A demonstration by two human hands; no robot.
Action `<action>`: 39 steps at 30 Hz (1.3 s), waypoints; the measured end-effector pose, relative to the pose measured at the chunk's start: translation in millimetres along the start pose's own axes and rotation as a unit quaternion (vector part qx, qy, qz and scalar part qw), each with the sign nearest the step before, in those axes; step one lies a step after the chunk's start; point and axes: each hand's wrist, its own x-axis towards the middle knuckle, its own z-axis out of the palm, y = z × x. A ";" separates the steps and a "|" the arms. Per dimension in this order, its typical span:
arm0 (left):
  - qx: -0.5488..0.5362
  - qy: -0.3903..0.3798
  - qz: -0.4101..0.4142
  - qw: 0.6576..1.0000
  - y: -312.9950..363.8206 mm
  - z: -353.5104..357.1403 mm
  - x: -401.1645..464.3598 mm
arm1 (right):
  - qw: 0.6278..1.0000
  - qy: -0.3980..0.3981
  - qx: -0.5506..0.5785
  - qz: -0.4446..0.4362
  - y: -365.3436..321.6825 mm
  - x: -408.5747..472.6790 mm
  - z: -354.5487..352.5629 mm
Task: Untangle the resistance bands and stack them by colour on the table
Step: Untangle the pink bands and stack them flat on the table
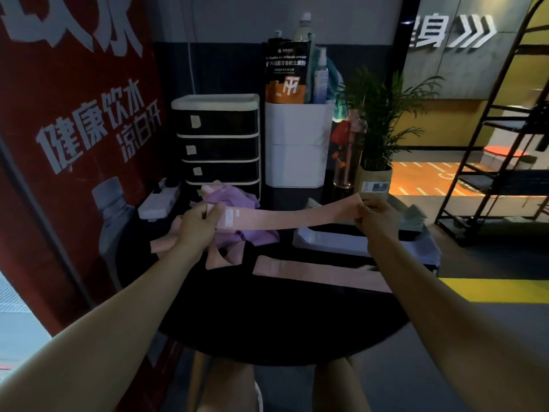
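Observation:
A pink resistance band (291, 217) is stretched flat above the round black table (282, 322). My left hand (197, 226) pinches its left end, my right hand (375, 217) pinches its right end. Under the left hand lies a tangle of purple bands (237, 203) mixed with more pink bands (217, 258). A flat pink band (320, 273) lies on the table near my right forearm. Behind it lies a flat pale lilac-grey band (335, 242), and a greenish band (414, 218) sits at the far right.
At the back stand a black drawer unit (218, 141), a white bin (297, 144) holding a pouch and bottles, and a potted plant (377, 144). A white power strip (159, 200) lies at the left. A black metal rack (499, 173) is on the right.

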 end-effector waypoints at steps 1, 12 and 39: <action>0.000 -0.006 -0.005 1.000 0.6 6.0 -1.2 | 1.000 0.002 -0.013 -0.001 3.9 0.1 -7.5; 0.070 -0.031 0.024 0.997 -18.0 64.8 -31.9 | 0.994 0.050 -0.095 0.004 43.8 -18.4 -87.3; 0.203 0.007 0.131 0.970 -57.5 79.9 -65.9 | 0.966 0.155 -0.204 -0.018 101.8 -54.4 -95.4</action>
